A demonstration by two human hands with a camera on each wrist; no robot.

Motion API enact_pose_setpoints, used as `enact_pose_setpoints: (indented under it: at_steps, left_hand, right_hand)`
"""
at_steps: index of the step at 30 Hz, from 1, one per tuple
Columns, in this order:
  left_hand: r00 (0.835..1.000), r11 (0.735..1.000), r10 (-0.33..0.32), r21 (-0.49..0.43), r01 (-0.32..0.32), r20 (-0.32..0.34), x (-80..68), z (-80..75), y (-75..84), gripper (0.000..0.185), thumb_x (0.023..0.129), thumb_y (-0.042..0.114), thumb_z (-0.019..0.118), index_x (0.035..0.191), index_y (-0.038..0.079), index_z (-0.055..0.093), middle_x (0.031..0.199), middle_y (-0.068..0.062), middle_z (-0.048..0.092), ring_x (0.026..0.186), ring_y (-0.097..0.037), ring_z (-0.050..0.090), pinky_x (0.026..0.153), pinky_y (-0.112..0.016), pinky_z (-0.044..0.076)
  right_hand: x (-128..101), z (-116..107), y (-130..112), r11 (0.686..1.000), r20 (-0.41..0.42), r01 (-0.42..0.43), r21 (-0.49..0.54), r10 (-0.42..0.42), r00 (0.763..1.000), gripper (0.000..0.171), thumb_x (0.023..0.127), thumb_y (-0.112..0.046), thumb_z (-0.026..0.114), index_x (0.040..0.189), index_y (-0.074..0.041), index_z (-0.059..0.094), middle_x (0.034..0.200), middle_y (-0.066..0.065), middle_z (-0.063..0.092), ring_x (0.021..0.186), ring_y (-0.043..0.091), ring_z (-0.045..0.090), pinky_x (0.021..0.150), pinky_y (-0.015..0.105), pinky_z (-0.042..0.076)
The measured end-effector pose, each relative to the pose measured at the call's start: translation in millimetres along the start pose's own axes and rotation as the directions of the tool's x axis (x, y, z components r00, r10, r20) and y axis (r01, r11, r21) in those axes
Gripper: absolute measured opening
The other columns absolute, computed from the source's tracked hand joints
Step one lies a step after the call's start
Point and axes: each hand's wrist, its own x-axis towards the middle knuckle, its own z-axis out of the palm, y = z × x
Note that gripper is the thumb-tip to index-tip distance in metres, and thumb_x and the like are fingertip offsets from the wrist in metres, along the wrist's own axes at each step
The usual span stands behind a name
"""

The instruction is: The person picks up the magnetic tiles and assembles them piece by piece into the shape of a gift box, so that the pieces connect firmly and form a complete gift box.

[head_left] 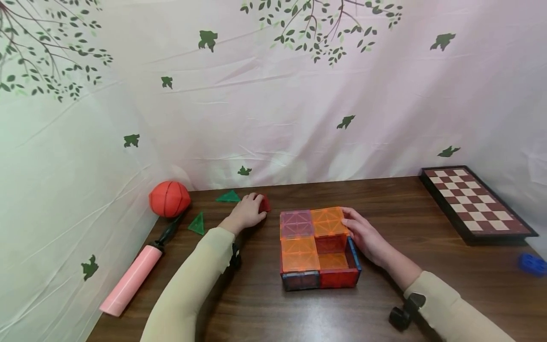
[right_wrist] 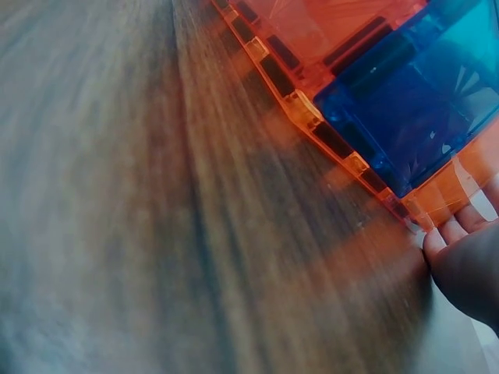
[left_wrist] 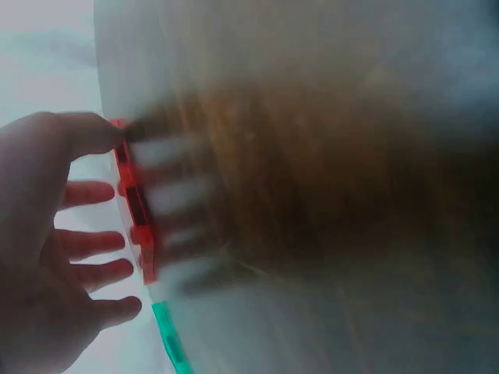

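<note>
A low square box of translucent magnetic tiles [head_left: 299,254] stands on the table. Two orange tiles and a purple tile [head_left: 296,223] lie across its top, and its front right quarter is uncovered, showing an orange floor. My right hand [head_left: 365,236] holds the box at its far right corner, by the top orange tile [head_left: 328,221]. Blue and orange walls show beside those fingers in the right wrist view. My left hand [head_left: 247,212] reaches to a red tile [left_wrist: 136,204] at the back. Its thumb touches the tile's end, and the other fingers extend fairly straight toward it.
Two green triangular tiles [head_left: 197,224] lie left of my left hand. Farther left are a red ball-shaped object [head_left: 169,199] and a pink hand pump [head_left: 132,280]. A checkered game board [head_left: 472,202] and a blue piece [head_left: 532,264] sit at right. A printed curtain [head_left: 273,118] borders the table.
</note>
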Motion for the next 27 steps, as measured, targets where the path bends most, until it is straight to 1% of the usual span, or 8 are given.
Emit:
enact_pose_setpoints:
  at_steps: [4,9,12,15,18,20,23,27]
  left_hand:
    - [1.000,0.999,-0.009,-0.035,0.010,0.014,3.9,-0.9,-4.1,0.055,0.099,0.031,0.063,0.145,0.006,0.047,0.137,-0.022,0.050,0.119,-0.037,0.051,0.097,-0.050,0.049]
    - [1.000,0.997,-0.019,-0.078,0.018,-0.023,2.0,-2.3,-3.7,0.052,0.093,0.035,0.068,0.135,0.009,0.053,0.117,-0.018,0.053,0.102,-0.032,0.053,0.086,-0.047,0.053]
    - [0.997,0.995,-0.031,-0.095,0.024,-0.070,-2.0,-4.7,-0.9,0.051,0.093,0.038,0.069,0.134,0.010,0.054,0.116,-0.018,0.053,0.103,-0.032,0.051,0.084,-0.046,0.054]
    - [0.987,0.995,-0.025,-0.102,0.009,-0.161,-7.1,-10.3,5.8,0.052,0.094,0.041,0.067,0.135,0.011,0.055,0.121,-0.019,0.052,0.108,-0.033,0.050,0.084,-0.045,0.054]
    - [0.960,0.995,0.004,-0.091,-0.031,-0.281,-13.5,-20.0,16.0,0.053,0.095,0.042,0.067,0.135,0.010,0.055,0.124,-0.019,0.052,0.111,-0.033,0.050,0.087,-0.045,0.053]
    - [0.933,0.995,0.037,-0.075,-0.068,-0.357,-18.6,-28.0,24.9,0.052,0.096,0.041,0.067,0.135,0.009,0.055,0.123,-0.019,0.053,0.110,-0.033,0.051,0.089,-0.046,0.052]
    - [0.885,0.989,0.113,-0.038,-0.145,-0.452,-29.1,-40.1,41.5,0.050,0.095,0.040,0.068,0.132,0.008,0.057,0.121,-0.018,0.054,0.107,-0.032,0.053,0.089,-0.046,0.051]
    - [0.822,0.956,0.259,0.014,-0.293,-0.508,-50.8,-54.2,71.9,0.050,0.094,0.039,0.071,0.131,0.008,0.058,0.121,-0.018,0.055,0.106,-0.032,0.053,0.086,-0.046,0.051]
  right_hand:
    - [2.3,0.6,1.0,1.000,0.003,0.017,0.010,-0.017,1.000,0.058,0.109,-0.032,0.045,0.155,-0.002,0.025,0.153,0.023,0.034,0.123,0.012,0.054,0.099,0.022,0.046]
    - [3.0,0.5,1.7,1.000,0.005,0.022,0.010,-0.022,1.000,0.058,0.109,-0.031,0.045,0.155,-0.002,0.025,0.152,0.023,0.035,0.122,0.012,0.055,0.099,0.022,0.046]
    - [2.7,0.6,2.0,1.000,0.007,0.014,0.009,-0.014,1.000,0.058,0.109,-0.032,0.045,0.155,-0.002,0.025,0.152,0.023,0.035,0.122,0.011,0.055,0.099,0.022,0.046]
    - [2.0,0.5,2.1,1.000,0.005,0.014,0.009,-0.014,1.000,0.058,0.109,-0.032,0.045,0.155,-0.002,0.025,0.152,0.023,0.035,0.122,0.011,0.055,0.099,0.022,0.046]
    - [1.9,0.3,2.4,1.000,-0.001,0.017,0.007,-0.017,1.000,0.057,0.109,-0.032,0.045,0.155,-0.002,0.025,0.152,0.023,0.035,0.123,0.011,0.055,0.099,0.022,0.046]
    - [1.8,0.1,2.4,1.000,-0.003,0.020,0.007,-0.020,1.000,0.057,0.109,-0.031,0.045,0.154,-0.002,0.026,0.151,0.022,0.035,0.122,0.012,0.054,0.099,0.022,0.046]
    - [1.6,0.0,2.3,1.000,-0.004,0.016,0.006,-0.016,1.000,0.057,0.109,-0.032,0.045,0.155,-0.003,0.026,0.151,0.022,0.036,0.123,0.012,0.054,0.099,0.022,0.046]
    - [0.8,-0.2,1.5,1.000,0.001,0.015,0.002,-0.015,1.000,0.058,0.110,-0.033,0.045,0.155,-0.003,0.025,0.151,0.022,0.036,0.123,0.012,0.055,0.099,0.022,0.046]
